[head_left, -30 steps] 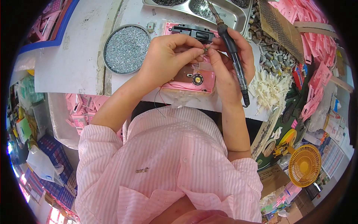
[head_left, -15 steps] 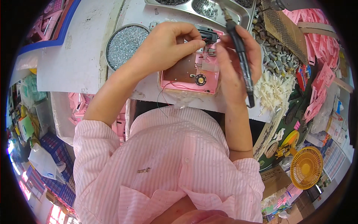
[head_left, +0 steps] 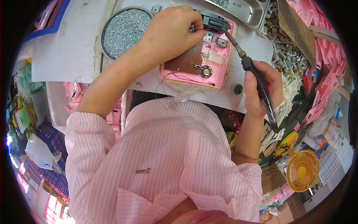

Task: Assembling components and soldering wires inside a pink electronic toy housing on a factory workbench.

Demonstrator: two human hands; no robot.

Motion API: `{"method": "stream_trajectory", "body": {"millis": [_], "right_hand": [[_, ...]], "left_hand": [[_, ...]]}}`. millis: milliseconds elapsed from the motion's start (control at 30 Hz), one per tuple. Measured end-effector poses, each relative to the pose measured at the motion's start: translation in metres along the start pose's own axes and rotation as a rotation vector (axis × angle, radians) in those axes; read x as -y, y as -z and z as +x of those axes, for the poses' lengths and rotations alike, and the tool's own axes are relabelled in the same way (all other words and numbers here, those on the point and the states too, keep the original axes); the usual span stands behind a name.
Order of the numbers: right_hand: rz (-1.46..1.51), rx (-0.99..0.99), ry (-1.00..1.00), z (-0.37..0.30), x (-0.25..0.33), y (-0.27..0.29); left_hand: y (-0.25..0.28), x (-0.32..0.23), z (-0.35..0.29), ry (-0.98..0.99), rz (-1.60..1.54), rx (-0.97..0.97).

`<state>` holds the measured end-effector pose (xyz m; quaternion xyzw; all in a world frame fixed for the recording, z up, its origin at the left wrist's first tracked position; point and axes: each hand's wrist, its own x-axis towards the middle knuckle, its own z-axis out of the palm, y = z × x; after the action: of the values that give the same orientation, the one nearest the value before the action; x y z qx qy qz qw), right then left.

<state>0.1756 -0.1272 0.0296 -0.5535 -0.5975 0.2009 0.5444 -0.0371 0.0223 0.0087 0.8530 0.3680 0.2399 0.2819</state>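
Observation:
A pink plastic casing (head_left: pixel 220 71) lies on the bench with a brown board (head_left: pixel 186 59), a round black part with a brass centre (head_left: pixel 206 71) and small metal parts in it. Across its far edge sits a black plastic housing (head_left: pixel 214 22). My left hand (head_left: pixel 175 33) reaches over the casing, thumb and fingers pinched on a thin red wire beside the housing. In my right hand (head_left: pixel 266 87) is a black soldering iron (head_left: pixel 261 84), its tip pointing up and left at the housing's right end. Whether the tip touches is unclear. Loose wires (head_left: pixel 161 87) hang over the casing's near edge.
A round metal bowl of small silvery screws (head_left: pixel 125 33) stands left of the casing. A steel tray (head_left: pixel 242 11) lies at the back. Small grey parts (head_left: pixel 285 56), white pieces (head_left: pixel 289 91) and pink plastic parts (head_left: pixel 328 86) are heaped right. A yellow fan (head_left: pixel 302 170) stands lower right.
My right hand has moved right and down, and the soldering iron's tip has come down from above the tray to the housing's right end. My left hand stays pinched at the housing.

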Motion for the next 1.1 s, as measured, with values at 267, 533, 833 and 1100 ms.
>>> {"method": "stream_trajectory", "body": {"millis": [267,533,833,1100], "right_hand": [[-0.062,0.047,0.058,0.007,-0.008,-0.012],[-0.066,0.048,0.083,0.008,-0.009,-0.015],[-0.161,0.223,0.111,0.013,-0.003,-0.007],[-0.184,0.199,0.199,0.02,-0.004,-0.003]], "left_hand": [[0.005,-0.008,0.003,0.105,-0.067,-0.008],[0.006,-0.008,0.005,0.122,-0.063,0.012],[0.005,-0.007,0.004,0.118,-0.087,-0.018],[0.005,-0.009,0.005,0.154,-0.088,-0.007]]}}
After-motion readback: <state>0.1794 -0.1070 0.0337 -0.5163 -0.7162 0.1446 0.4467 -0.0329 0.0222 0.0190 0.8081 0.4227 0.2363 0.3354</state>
